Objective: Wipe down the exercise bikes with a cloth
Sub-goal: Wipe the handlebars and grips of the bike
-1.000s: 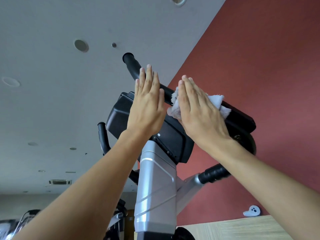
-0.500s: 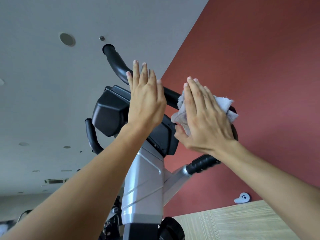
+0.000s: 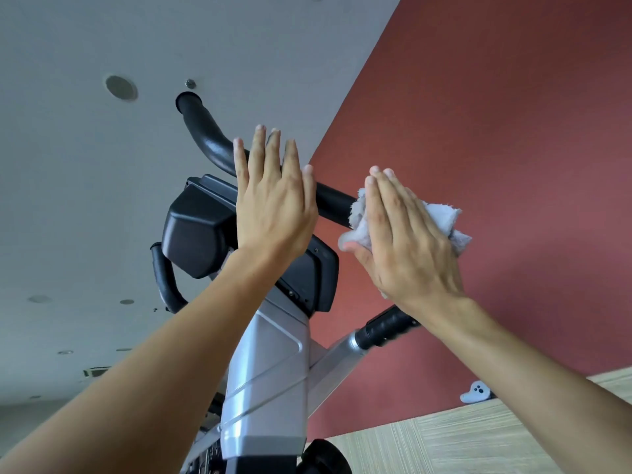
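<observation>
— The exercise bike (image 3: 270, 364), seen from below: a silver plastic column topped by a boxy black console (image 3: 201, 230), with curved black foam-covered handlebars (image 3: 208, 138) reaching up towards the grey ceiling (image 3: 102, 200), beside a matte red wall (image 3: 513, 131).

— And the cloth?

— The crumpled white terry cloth (image 3: 441, 213), frayed at its edges, sits at the handlebar's right end, under the right hand (image 3: 407, 244), whose straight, close-set fingers press it flat.

— The other hand?

— The left hand (image 3: 273, 203) lies over the console and bar, fingers straight and slightly spread, holding nothing.
</observation>
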`<state>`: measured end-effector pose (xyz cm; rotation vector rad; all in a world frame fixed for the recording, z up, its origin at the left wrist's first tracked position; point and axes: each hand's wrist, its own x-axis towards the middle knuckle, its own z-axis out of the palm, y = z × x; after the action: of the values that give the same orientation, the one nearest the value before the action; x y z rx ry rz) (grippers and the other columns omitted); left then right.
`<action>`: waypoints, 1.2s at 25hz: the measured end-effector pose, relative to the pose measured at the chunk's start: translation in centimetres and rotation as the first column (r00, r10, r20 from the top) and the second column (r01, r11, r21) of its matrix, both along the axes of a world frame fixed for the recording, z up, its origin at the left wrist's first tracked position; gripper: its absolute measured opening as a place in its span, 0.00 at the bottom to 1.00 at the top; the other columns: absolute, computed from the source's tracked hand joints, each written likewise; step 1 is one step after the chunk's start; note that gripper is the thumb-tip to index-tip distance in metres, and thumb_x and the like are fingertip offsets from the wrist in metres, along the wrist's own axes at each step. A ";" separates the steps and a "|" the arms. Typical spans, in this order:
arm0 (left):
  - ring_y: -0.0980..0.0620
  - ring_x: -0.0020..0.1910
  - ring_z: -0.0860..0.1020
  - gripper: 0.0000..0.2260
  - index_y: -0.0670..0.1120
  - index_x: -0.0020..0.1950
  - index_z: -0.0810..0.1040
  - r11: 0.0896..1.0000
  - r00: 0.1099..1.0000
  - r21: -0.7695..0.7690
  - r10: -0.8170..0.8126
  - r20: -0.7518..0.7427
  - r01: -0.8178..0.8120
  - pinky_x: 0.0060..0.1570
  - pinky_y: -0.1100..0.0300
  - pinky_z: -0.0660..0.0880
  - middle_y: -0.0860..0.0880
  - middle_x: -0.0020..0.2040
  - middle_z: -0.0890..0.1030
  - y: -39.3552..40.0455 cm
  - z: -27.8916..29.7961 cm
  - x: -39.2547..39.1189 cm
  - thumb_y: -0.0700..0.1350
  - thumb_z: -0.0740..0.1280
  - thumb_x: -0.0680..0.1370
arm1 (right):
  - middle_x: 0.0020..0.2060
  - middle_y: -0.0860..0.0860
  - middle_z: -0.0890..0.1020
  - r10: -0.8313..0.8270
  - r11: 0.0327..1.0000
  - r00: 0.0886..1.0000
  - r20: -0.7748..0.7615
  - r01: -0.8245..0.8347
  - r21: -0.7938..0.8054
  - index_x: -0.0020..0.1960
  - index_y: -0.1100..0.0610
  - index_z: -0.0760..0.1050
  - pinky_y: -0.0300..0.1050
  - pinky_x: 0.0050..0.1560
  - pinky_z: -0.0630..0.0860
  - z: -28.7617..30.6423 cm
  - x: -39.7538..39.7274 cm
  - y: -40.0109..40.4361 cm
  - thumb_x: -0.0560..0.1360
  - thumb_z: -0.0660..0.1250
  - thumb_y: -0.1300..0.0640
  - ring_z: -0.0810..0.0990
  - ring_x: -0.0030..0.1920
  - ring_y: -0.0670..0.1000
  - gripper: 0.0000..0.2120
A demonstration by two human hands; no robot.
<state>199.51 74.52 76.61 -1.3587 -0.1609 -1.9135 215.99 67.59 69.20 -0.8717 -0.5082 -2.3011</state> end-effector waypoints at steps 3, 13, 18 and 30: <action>0.43 0.83 0.48 0.27 0.38 0.79 0.63 0.998 0.999 -0.037 0.047 0.003 -0.047 0.79 0.46 0.35 0.38 0.81 0.60 -0.3 0.2 -0.2 0.51 0.44 0.86 | 0.75 0.66 0.68 0.038 0.999 0.998 0.042 -0.039 0.018 0.76 0.71 0.63 0.55 0.75 0.67 2.4 -2.3 1.0 0.85 0.57 0.42 0.67 0.76 0.62 0.34; 0.43 0.82 0.54 0.30 0.40 0.78 0.67 0.988 0.982 0.009 0.151 -0.115 -0.151 0.80 0.42 0.39 0.41 0.78 0.67 -0.3 0.2 -1.1 0.54 0.41 0.83 | 0.77 0.66 0.63 0.066 0.998 0.997 -0.050 -0.067 -0.015 0.77 0.72 0.57 0.55 0.76 0.66 -2.2 3.5 -0.7 0.85 0.52 0.39 0.63 0.78 0.62 0.38; 0.45 0.82 0.54 0.29 0.43 0.77 0.69 0.994 0.990 -0.009 0.110 -0.082 -0.111 0.80 0.45 0.39 0.42 0.77 0.68 -0.5 0.2 -0.3 0.53 0.42 0.83 | 0.75 0.66 0.68 -0.002 0.999 1.000 0.018 0.003 -0.040 0.76 0.71 0.62 0.53 0.75 0.67 1.3 -0.2 -0.4 0.83 0.58 0.38 0.67 0.76 0.61 0.38; 0.47 0.75 0.67 0.27 0.45 0.73 0.74 0.985 0.986 0.156 0.093 -0.136 -0.071 0.76 0.44 0.56 0.48 0.70 0.76 -1.5 -1.2 3.0 0.53 0.44 0.84 | 0.77 0.66 0.63 0.165 0.986 0.986 0.003 -0.165 -0.040 0.77 0.72 0.57 0.57 0.77 0.64 -1.9 4.2 0.0 0.83 0.59 0.41 0.61 0.79 0.62 0.38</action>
<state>202.56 73.02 75.41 -1.3604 -0.0011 -1.7173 220.19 67.56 67.35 -0.8095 -0.6074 -2.1504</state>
